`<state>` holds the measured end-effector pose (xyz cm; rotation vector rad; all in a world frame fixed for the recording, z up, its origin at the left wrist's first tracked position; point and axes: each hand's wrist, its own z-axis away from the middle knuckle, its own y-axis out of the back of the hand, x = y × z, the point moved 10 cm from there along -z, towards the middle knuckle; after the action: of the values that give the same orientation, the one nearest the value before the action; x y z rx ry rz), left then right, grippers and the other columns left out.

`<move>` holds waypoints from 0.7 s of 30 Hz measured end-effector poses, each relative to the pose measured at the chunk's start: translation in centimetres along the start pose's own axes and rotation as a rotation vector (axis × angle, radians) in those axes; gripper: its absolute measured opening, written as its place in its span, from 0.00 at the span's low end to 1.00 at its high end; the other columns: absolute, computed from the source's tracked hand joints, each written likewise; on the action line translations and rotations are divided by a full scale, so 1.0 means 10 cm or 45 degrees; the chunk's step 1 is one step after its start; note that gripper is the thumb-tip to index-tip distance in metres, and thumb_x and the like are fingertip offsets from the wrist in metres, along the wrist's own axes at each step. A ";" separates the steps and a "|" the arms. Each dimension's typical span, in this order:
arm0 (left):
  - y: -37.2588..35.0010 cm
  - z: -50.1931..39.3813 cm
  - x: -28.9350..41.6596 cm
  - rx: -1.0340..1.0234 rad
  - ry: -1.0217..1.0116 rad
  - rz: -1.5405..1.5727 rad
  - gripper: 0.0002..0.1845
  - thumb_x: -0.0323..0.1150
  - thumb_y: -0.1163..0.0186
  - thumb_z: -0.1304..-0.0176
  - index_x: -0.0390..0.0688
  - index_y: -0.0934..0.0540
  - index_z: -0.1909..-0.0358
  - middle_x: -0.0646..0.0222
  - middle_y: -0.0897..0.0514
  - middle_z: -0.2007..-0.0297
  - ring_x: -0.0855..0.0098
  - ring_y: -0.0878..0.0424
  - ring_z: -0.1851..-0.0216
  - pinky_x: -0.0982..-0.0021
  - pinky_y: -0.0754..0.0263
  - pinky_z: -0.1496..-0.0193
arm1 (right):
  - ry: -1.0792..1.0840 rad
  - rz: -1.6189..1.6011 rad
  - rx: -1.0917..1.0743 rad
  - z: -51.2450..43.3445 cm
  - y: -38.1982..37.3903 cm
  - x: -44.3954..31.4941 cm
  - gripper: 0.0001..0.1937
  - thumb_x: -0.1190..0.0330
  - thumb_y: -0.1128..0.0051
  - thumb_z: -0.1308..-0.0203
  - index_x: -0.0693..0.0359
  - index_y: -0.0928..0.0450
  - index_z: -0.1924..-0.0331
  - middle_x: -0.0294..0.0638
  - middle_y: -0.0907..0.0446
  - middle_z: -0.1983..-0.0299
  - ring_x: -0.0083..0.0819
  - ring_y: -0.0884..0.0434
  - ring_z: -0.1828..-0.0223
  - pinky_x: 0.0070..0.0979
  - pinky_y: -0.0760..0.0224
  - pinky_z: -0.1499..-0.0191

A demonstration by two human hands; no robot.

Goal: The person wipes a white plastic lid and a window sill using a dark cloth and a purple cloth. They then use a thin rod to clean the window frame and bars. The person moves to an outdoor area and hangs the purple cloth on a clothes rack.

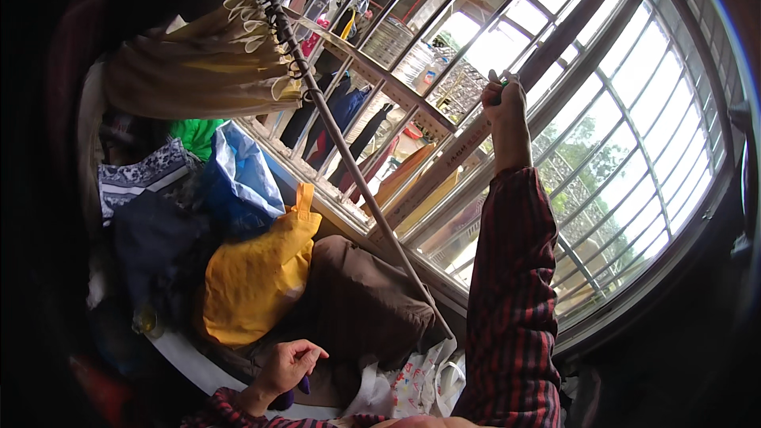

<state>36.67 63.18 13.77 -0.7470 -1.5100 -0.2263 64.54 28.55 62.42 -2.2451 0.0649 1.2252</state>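
Observation:
My right hand (504, 95) is raised on a stretched arm and closed around a small green object (503, 84) against the sliding window's dark frame (553, 50); its fingers hide most of that object. Low in the view, my left hand (291, 364) has curled fingers with the index finger partly extended. Just under it shows something purple (285, 399); whether the hand holds it I cannot tell. A yellow cloth bag (255, 285) lies above the left hand, beside a brown cloth-covered bundle (362, 291).
A thin rod (351, 157) with a beige curtain (208, 74) on rings slants across the window. Metal bars (633, 116) stand outside, with hanging clothes beyond. A blue and white bag (244, 181), dark cloth (154, 249) and a white printed plastic bag (416, 383) lie nearby.

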 end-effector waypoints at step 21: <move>1.54 -1.25 0.32 -0.437 0.276 0.180 0.14 0.36 0.41 0.21 0.34 0.14 0.54 0.79 0.22 0.76 0.86 0.27 0.74 0.81 0.33 0.70 | 0.356 0.290 0.632 -0.97 0.18 -0.37 0.13 0.71 0.69 0.27 0.64 0.27 0.57 0.34 0.33 0.76 0.21 0.40 0.83 0.19 0.52 0.84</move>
<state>55.98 68.79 13.52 -1.0628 -1.2198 -0.4524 69.16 21.32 68.53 -1.9794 0.6724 0.8705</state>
